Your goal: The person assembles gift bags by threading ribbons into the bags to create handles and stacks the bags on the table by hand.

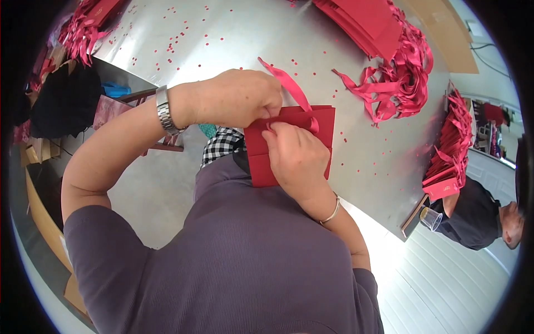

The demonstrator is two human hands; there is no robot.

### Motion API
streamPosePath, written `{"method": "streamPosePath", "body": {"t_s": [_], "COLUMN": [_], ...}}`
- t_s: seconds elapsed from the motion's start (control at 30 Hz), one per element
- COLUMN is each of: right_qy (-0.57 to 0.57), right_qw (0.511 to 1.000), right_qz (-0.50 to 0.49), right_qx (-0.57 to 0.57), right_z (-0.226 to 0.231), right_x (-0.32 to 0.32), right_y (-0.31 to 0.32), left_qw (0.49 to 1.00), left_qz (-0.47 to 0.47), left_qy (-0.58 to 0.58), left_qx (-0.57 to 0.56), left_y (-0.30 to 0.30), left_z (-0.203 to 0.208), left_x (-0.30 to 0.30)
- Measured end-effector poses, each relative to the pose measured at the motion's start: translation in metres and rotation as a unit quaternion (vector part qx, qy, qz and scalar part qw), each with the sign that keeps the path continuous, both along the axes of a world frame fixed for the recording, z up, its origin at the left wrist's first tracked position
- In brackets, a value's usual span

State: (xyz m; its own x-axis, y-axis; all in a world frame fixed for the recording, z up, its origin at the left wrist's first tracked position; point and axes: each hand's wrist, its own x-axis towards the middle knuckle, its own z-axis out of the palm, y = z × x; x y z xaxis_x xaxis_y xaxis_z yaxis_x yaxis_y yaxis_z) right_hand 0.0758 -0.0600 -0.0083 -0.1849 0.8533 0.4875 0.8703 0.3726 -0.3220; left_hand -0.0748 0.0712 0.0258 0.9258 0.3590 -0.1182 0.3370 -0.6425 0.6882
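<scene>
A red paper gift bag (260,161) lies against the table's near edge, close to my body. From its upper right part a pink-red ribbon (293,88) curves up past my left hand, its loose tip lying on the table. My left hand (239,99) is closed in a pinch at the bag's top left edge; what sits between its fingertips is hidden. Right below it, my right hand (298,158) rests on the bag's front, thumb and forefinger pinching a small bit of ribbon.
Stacked flat red bags (367,25) and a ribbon heap (397,83) lie at the far right. More ribboned bags (448,150) stand at the right edge, near a clear plastic cup (430,219) and another person (473,217). Red paper dots scatter across the metal table (233,42).
</scene>
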Motion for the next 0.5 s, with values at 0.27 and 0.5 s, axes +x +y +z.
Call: {"method": "streamPosePath", "body": {"t_s": [0.27,0.5], "right_qy": [-0.049,0.086], "right_qw": [0.993,0.995], "right_qz": [0.104,-0.016], "right_qx": [0.017,-0.046], "right_z": [0.015,-0.008], "right_x": [0.031,0.041], "right_y": [-0.036,-0.052], "left_qw": [0.992,0.989], "left_qz": [0.003,-0.004], "left_qy": [-0.002,-0.027], "left_qx": [0.13,0.144], "left_y": [-0.001,0.0], "left_z": [-0.016,-0.022], "left_x": [-0.004,-0.005]}}
